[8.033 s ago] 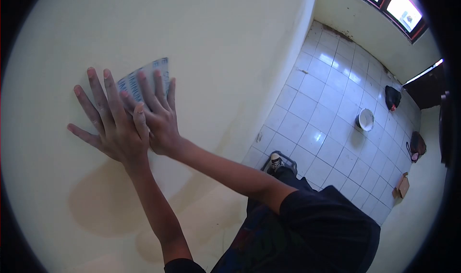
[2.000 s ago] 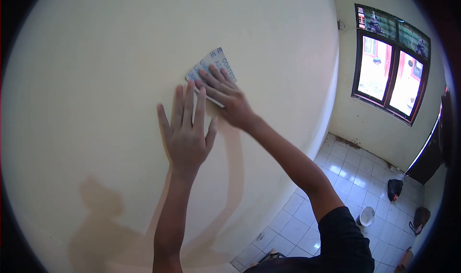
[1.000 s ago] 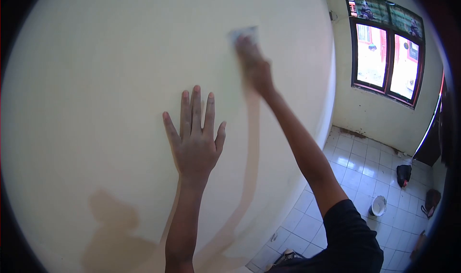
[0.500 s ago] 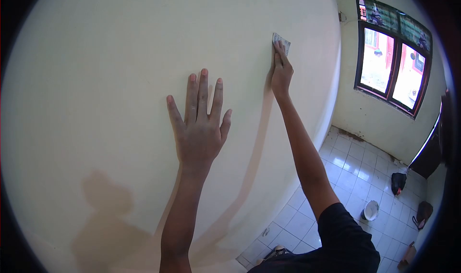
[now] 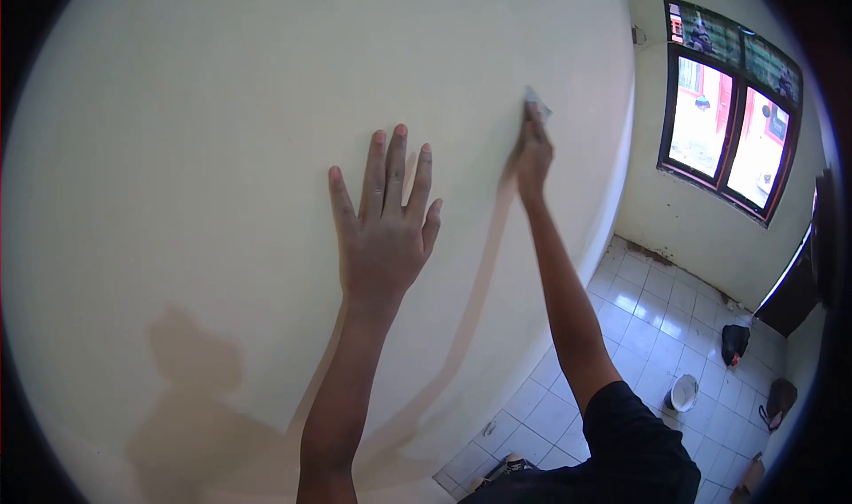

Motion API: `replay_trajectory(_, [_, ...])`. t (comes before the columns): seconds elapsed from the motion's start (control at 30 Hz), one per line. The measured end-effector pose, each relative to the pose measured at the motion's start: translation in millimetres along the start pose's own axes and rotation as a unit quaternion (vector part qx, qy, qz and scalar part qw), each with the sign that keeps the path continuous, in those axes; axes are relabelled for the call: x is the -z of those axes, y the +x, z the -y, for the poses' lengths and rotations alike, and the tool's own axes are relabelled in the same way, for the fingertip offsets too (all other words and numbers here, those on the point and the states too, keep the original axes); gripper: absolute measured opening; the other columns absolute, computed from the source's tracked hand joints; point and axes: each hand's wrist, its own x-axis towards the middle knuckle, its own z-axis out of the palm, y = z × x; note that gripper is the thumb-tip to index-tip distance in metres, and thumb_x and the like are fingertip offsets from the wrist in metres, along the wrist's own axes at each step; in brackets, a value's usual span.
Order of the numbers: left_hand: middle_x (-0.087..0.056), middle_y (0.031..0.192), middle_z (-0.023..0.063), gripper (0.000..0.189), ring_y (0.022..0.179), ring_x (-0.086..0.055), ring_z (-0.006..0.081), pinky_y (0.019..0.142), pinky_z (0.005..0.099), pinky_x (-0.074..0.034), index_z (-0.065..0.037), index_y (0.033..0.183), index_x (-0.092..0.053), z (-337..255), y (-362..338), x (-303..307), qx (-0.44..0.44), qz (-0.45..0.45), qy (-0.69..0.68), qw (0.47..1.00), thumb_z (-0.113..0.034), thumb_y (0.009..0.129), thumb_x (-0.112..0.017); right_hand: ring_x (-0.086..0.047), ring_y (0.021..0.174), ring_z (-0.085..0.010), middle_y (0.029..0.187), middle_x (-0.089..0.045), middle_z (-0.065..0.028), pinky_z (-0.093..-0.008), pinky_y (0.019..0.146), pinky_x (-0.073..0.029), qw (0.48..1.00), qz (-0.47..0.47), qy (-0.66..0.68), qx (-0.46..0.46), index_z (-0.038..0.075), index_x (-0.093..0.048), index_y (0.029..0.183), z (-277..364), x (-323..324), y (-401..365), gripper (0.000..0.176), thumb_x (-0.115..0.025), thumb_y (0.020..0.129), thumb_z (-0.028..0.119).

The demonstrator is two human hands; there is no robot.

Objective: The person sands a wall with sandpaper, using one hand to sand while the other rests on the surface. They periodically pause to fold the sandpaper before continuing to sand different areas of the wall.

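A pale cream wall [image 5: 222,149] fills most of the head view. Against it my left hand [image 5: 383,233] lies flat, fingers spread and pointing up, with nothing held. Further right and higher, my right hand [image 5: 534,158] presses a small sheet of sandpaper [image 5: 545,111] to the wall. Only the light grey, printed-looking edges of the sheet show past my fingers, slightly smeared by motion. The rest of the sheet is hidden under them.
Below right is a white tiled floor [image 5: 639,331], with a white bucket [image 5: 682,393], a black bag [image 5: 734,344] and a dark brown bag [image 5: 779,404] on it. A dark-framed window [image 5: 729,136] is in the adjoining wall. My shadow falls at lower left.
My right hand has moved down and slightly right with the sandpaper. My left hand has shifted a little to the right, still flat on the wall. The view has tilted slightly.
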Motion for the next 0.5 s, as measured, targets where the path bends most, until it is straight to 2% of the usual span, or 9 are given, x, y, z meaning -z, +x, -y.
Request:
replay_trajectory(0.03, [-0.033,0.151,0.0009,0.055,0.141,-0.028,0.0196,0.112,0.0592,-0.015,-0.024,0.141,-0.04,-0.7,1.5,0.2,-0.003,-0.004,-0.002,1.0,-0.044,0.091,-0.05,-0.034,0.137,-0.0265,0.144,-0.043,-0.0125,-0.0306,0.112,-0.026,0.988,0.03,0.0,0.15,0.005,-0.053,0.132,-42.5,-8.6,-7.0,0.042,-0.038,0.092,0.002])
replay_trajectory(0.07, [-0.033,0.15,0.0009,0.054,0.141,-0.028,0.0197,0.112,0.0593,-0.015,-0.024,0.14,-0.041,-1.4,1.3,1.2,0.002,0.0,0.0,1.0,-0.044,0.091,-0.05,-0.031,0.139,-0.0278,0.144,-0.043,-0.0114,-0.0343,0.114,-0.022,0.984,0.077,-0.054,0.151,0.006,-0.052,0.133,-8.2,-15.8,-44.2,0.045,-0.04,0.09,-0.001])
replay_trajectory(0.1, [-0.034,0.15,0.001,0.054,0.141,-0.028,0.0198,0.112,0.0594,-0.015,-0.024,0.14,-0.042,-2.1,0.7,1.5,0.006,0.005,0.003,1.0,-0.044,0.091,-0.05,-0.032,0.138,-0.03,0.143,-0.044,-0.0115,-0.0407,0.114,-0.021,0.947,0.134,-0.059,0.285,0.007,-0.051,0.134,-2.4,-15.7,-73.1,0.049,-0.042,0.087,-0.005])
replay_trajectory(0.17, [-0.034,0.15,0.001,0.053,0.141,-0.028,0.0198,0.112,0.0594,-0.015,-0.024,0.139,-0.042,-2.3,-0.7,0.2,0.004,0.001,-0.012,1.0,-0.044,0.091,-0.05,-0.033,0.138,-0.0311,0.141,-0.047,-0.0124,-0.045,0.115,-0.021,0.885,0.282,-0.089,0.361,0.007,-0.054,0.131,10.1,-1.7,-107.8,0.054,-0.047,0.081,-0.01])
replay_trajectory(0.27, [-0.034,0.151,0.0009,0.052,0.141,-0.028,0.0199,0.112,0.0593,-0.015,-0.024,0.139,-0.043,-1.5,-1.9,-0.6,0.002,0.0,-0.021,1.0,-0.043,0.091,-0.05,-0.033,0.137,-0.0317,0.141,-0.046,-0.0152,-0.0431,0.115,-0.022,0.895,0.186,-0.103,0.392,0.006,-0.057,0.128,-38.8,6.6,-70.5,0.05,-0.047,0.081,-0.01])
replay_trajectory(0.33, [-0.033,0.151,0.0007,0.052,0.141,-0.028,0.0199,0.112,0.0592,-0.015,-0.024,0.139,-0.044,0.7,-2.9,-0.9,0.002,0.004,-0.016,1.0,-0.043,0.091,-0.05,-0.033,0.137,-0.0299,0.14,-0.046,-0.017,-0.0387,0.115,-0.023,0.952,0.072,-0.075,0.289,0.003,-0.057,0.126,-52.6,6.7,-38.2,0.044,-0.044,0.085,-0.007])
replay_trajectory(0.37, [-0.033,0.151,0.0004,0.051,0.141,-0.028,0.0199,0.112,0.0592,-0.015,-0.024,0.138,-0.044,0.8,-2.5,-1.9,0.002,0.001,-0.014,1.0,-0.043,0.091,-0.049,-0.033,0.137,-0.0299,0.14,-0.046,-0.017,-0.0387,0.115,-0.023,0.951,0.076,-0.075,0.288,0.003,-0.057,0.126,-46.5,3.8,-33.6,0.044,-0.044,0.085,-0.007])
replay_trajectory(0.43, [-0.033,0.151,0.0,0.051,0.141,-0.028,0.0199,0.112,0.0591,-0.015,-0.024,0.138,-0.044,-1.2,-1.7,-2.0,-0.003,-0.006,-0.016,1.0,-0.043,0.092,-0.049,-0.033,0.137,-0.027,0.141,-0.045,-0.017,-0.0352,0.114,-0.023,0.997,-0.032,0.043,0.062,-0.001,-0.057,0.125,-36.0,1.8,-27.6,0.043,-0.041,0.086,-0.006])
replay_trajectory(0.5, [-0.033,0.151,-0.0007,0.05,0.141,-0.028,0.0198,0.112,0.0595,-0.015,-0.024,0.138,-0.044,-1.8,-0.7,-1.0,0.001,-0.002,-0.003,1.0,-0.042,0.092,-0.049,-0.032,0.138,-0.0264,0.142,-0.045,-0.0154,-0.0348,0.115,-0.019,0.995,0.022,0.008,0.098,0.0,-0.053,0.13,-28.9,-5.7,-56.3,0.049,-0.039,0.084,-0.009])
